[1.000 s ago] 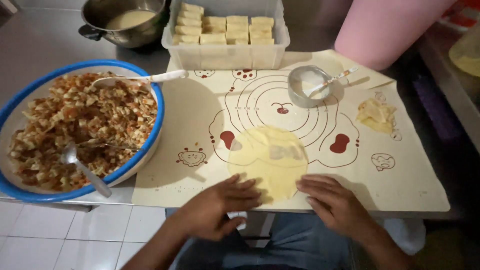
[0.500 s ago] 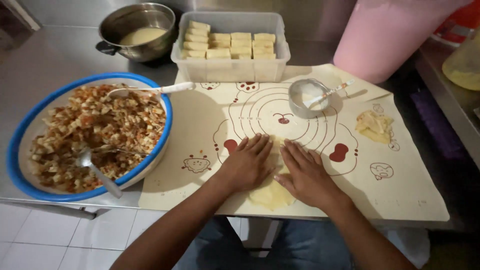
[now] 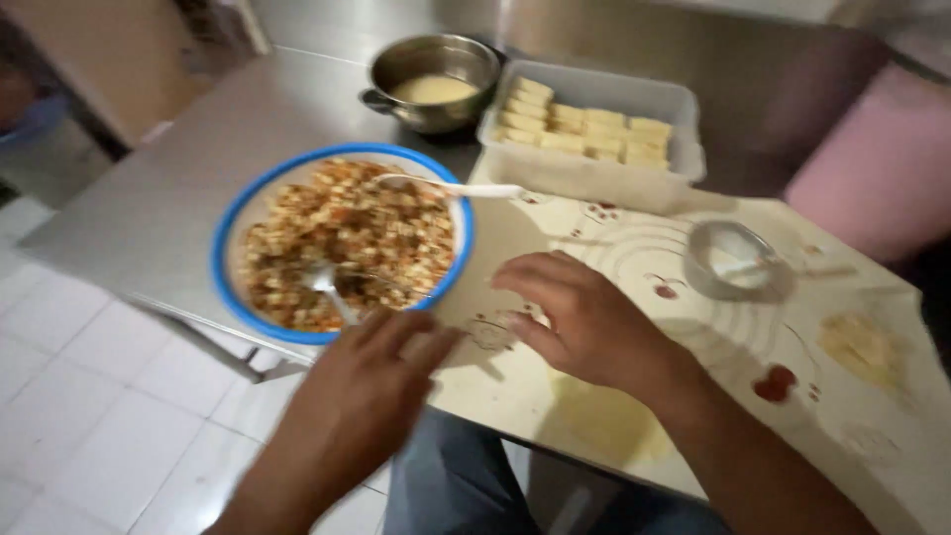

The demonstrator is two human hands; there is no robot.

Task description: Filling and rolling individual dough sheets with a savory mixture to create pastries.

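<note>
Motion blur softens the left hand (image 3: 371, 381), fingers curled at the handle of a spoon (image 3: 332, 290) in the blue-rimmed bowl (image 3: 230, 243) of diced filling; whether it grips is unclear. The right hand (image 3: 584, 322) rests loosely open on the mat (image 3: 634, 243). Half a second earlier both hands pressed the dough sheet (image 3: 599, 421), now partly hidden.

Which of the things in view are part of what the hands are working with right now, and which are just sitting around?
In use:
left hand, at the metal spoon
blue-rimmed bowl of chopped filling
right hand, resting on the printed pastry mat
pale dough sheet near the table edge

Lying about:
steel pot of batter
clear tub of pale folded pieces
small round metal cup
white spoon
pink container
</note>
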